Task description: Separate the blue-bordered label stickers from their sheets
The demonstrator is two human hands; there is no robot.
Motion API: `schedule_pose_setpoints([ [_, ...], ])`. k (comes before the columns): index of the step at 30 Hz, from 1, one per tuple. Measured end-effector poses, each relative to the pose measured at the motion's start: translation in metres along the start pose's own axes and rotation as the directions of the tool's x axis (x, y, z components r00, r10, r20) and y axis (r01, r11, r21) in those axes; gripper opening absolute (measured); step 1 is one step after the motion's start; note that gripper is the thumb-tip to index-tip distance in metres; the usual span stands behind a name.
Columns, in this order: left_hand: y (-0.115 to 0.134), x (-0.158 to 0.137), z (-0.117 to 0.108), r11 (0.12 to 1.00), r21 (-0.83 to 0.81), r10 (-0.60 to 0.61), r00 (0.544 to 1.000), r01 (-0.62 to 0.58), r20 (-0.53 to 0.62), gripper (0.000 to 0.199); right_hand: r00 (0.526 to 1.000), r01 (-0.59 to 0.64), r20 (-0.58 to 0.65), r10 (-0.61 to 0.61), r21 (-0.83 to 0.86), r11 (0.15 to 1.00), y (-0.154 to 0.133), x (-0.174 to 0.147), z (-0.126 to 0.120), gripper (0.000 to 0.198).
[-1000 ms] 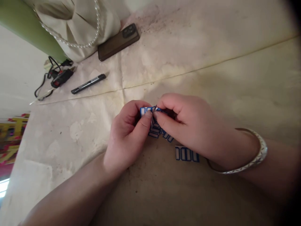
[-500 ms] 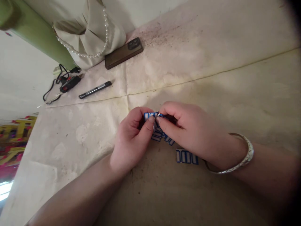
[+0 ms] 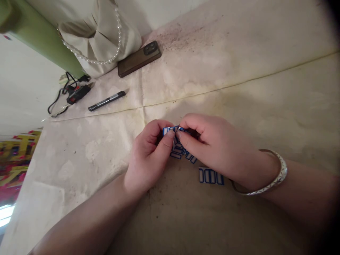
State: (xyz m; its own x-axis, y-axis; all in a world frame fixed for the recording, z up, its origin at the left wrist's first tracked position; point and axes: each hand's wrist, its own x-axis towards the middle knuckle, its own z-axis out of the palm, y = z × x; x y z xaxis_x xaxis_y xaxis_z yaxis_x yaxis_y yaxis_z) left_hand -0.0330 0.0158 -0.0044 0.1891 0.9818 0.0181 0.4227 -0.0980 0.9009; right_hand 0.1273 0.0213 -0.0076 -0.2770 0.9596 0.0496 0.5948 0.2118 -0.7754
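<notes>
My left hand (image 3: 153,152) pinches a small flat piece with blue-outlined white bars (image 3: 167,130) between thumb and forefinger. Thumb to thumb with it, my right hand (image 3: 209,141) closes on the other end of the same piece; the fingers cover much of it there. Below the fingertips lie several similar blue-outlined pieces (image 3: 176,155), partly hidden by the hands. Another blue-outlined piece (image 3: 211,176) lies apart on the table, under the right hand's heel. A silver bangle (image 3: 278,170) circles my right wrist.
A pale, stained cloth (image 3: 239,95) covers the table. Toward the back left are a black pen (image 3: 106,100), a dark phone (image 3: 140,59), a cream bag with a pearl strap (image 3: 106,42), and a black corded tool (image 3: 78,94). A green cylinder (image 3: 45,39) leans behind them.
Both hands stay almost still, pinching the same piece. The whole view has shifted very slightly.
</notes>
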Motion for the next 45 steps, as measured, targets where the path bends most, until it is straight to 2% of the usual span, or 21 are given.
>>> schedule_pose_setpoints([
  [26, 0.0016, -0.0007, 0.0009, 0.999, 0.041, 0.009, 1.000, -0.008, -0.024, 0.009, 1.000, 0.017, -0.019, -0.017, -0.009, 1.000, 0.0002, 0.0007, -0.0005, 0.019],
  [45, 0.0000, -0.0011, 0.0014, 1.000, -0.001, -0.011, 0.999, 0.011, -0.033, 0.007, 1.000, 0.018, -0.015, -0.018, -0.011, 1.000, 0.0003, 0.0004, -0.0010, 0.019],
])
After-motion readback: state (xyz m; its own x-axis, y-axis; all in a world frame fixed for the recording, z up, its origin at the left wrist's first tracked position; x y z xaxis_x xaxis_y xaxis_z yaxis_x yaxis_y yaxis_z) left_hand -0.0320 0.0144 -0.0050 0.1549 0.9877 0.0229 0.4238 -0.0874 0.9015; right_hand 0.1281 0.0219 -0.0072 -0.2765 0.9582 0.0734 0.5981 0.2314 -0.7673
